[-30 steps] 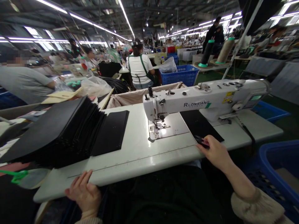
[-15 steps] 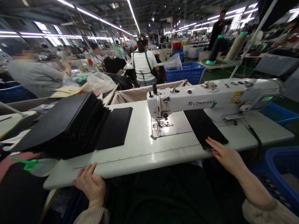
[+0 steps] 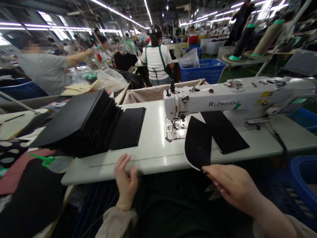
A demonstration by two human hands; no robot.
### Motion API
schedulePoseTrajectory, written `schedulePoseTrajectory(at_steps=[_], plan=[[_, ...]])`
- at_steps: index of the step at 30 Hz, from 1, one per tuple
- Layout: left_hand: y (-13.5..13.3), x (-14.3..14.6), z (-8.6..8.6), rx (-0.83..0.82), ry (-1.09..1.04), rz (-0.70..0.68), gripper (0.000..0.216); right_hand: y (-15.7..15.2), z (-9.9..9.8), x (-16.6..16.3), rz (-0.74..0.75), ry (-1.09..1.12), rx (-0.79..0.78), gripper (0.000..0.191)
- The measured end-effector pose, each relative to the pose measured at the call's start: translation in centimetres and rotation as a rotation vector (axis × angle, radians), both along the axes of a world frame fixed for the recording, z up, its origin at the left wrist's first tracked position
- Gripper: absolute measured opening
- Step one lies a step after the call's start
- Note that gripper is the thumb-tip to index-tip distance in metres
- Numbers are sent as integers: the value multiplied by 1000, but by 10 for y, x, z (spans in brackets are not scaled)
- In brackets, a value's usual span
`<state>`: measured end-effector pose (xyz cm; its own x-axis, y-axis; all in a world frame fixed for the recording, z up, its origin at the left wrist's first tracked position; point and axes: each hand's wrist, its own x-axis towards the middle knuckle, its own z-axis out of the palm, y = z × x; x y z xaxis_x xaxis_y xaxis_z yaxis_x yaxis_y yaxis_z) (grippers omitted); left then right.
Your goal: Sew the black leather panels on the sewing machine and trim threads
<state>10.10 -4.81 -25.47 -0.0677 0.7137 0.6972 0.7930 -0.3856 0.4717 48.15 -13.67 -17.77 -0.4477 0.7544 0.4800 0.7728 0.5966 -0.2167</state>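
My right hand [image 3: 230,186] pinches the near corner of a black panel [image 3: 198,142], which curls up off the white sewing table [image 3: 153,155] in front of the needle. A second black panel [image 3: 225,132] lies flat under the arm of the white sewing machine [image 3: 235,99]. With its fingers spread, my left hand [image 3: 126,181] rests against the table's front edge and holds nothing. A thick fanned stack of black panels [image 3: 81,122] sits at the table's left, with one flat panel [image 3: 128,127] beside it.
A cloth-lined bin [image 3: 153,92] stands behind the table. Blue crates sit at the right [image 3: 304,178] and far back [image 3: 205,71]. Thread cones [image 3: 266,38] stand behind the machine. A person in grey [image 3: 47,71] works at left; another in a white shirt [image 3: 157,61] stands beyond.
My right hand has lifted one black panel from the pile under the machine arm and drawn it toward me. My left hand slid right along the table edge and opened.
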Motion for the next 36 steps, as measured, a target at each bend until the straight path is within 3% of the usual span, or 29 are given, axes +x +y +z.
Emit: schedulePoseTrajectory(at_steps=[3, 5, 8, 10, 13, 17, 19, 22, 28, 32, 36], plan=[[10, 54, 34, -205, 65, -437, 43, 2, -1, -61, 218, -35, -137, 33], [24, 80, 46, -360, 235, -663, 48, 9, -5, -89, 326, -28, -229, 26], [41, 96, 43, -444, 494, -787, 55, 38, -10, -103, 480, 91, -403, 24], [45, 94, 35, -435, 573, -792, 54, 72, -13, -99, 441, 178, -428, 28], [44, 82, 27, -425, 550, -748, 53, 136, -21, -88, 144, 160, -310, 42], [45, 64, 23, -399, 511, -499, 70, 196, -33, -79, -93, -41, -233, 50], [53, 58, 23, -409, 530, -445, 81, 204, -37, -74, -103, -79, -232, 50], [70, 56, 28, -447, 582, -500, 71, 199, -42, -63, -107, -121, -239, 49], [113, 79, 43, -450, 612, -577, 76, 191, -55, -50, -160, -154, -227, 47], [132, 94, 41, -435, 608, -693, 77, 192, -58, -50, -170, -117, -220, 45], [136, 100, 38, -426, 596, -697, 76, 193, -57, -51, -180, -143, -236, 49]])
